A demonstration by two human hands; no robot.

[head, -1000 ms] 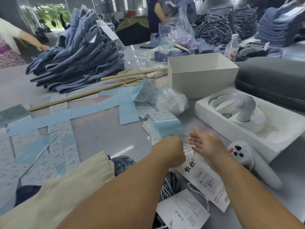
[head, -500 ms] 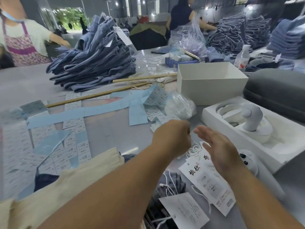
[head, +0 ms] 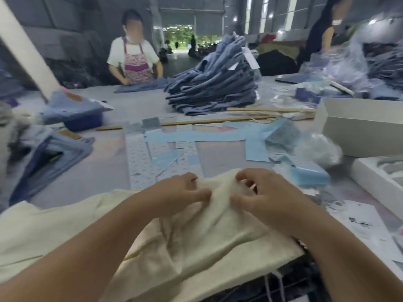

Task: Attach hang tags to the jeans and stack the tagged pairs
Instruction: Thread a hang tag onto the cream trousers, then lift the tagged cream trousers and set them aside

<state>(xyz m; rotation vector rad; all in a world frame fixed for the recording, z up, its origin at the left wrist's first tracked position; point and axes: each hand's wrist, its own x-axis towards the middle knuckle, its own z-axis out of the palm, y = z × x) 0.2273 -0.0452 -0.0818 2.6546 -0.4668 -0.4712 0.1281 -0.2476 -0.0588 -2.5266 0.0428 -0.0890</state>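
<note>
far left of the desk [head: 104,171]: folded jeans [head: 54,153] lie with the leather patch facing up, and further back a second folded pair rests on a dark blue bin [head: 84,124]. across the desk, behind a flat piece of denim, stands a person in a patterned apron [head: 135,62]. centre of the desk: strips of printed labels [head: 139,158] and pale blue backing paper [head: 196,136] lie flat, with long wooden sticks [head: 196,122] beyond them and, behind those, a tall leaning stack of jeans [head: 213,92] with white tags showing near its top. directly before you a cream cloth [head: 152,236] is bunched over the near edge of the desk. your left hand [head: 181,192] pinches a fold of that cloth between thumb and curled fingers. your right hand [head: 263,197], just beside it, grips the same raised fold, fingers hooked over the top and thumb pressed underneath. dark denim with white string [head: 281,286] shows below the cloth at the bottom edge. right of your hands: a pale blue pack [head: 309,173], a crumpled clear plastic bag [head: 318,149], and white hang tags [head: 366,225] lying flat on the desk near your right forearm, print too blurred to read. far right: an open white box [head: 359,129], and a white moulded tray [head: 379,177] in front of it.
</note>
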